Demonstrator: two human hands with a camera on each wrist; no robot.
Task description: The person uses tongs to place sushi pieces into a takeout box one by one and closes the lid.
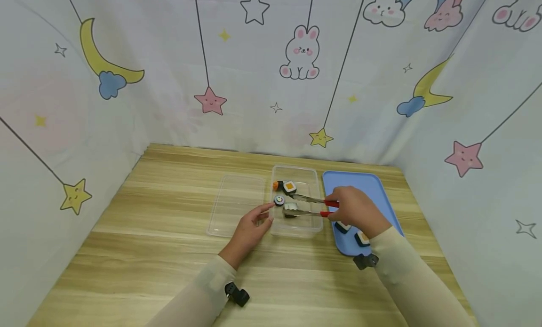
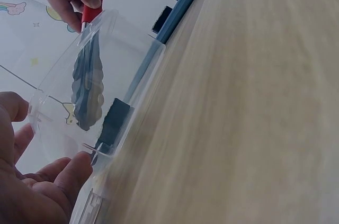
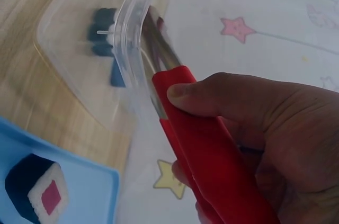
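In the head view my right hand grips the red handles of metal tongs. The tongs' arms are spread and reach into a clear plastic container. Toy sushi pieces lie inside: a roll with a yellow centre, an orange-topped one, a small round one and a pale-topped piece beside the nearer arm. My left hand touches the container's left wall with fingertips and thumb, fingers lightly bent. The right wrist view shows my thumb pressed on the red handle.
A blue tray lies right of the container, with sushi rolls at its near end, partly under my right arm. Left of the container a clear lid lies flat on the wooden table. A patterned curtain encloses the back and sides.
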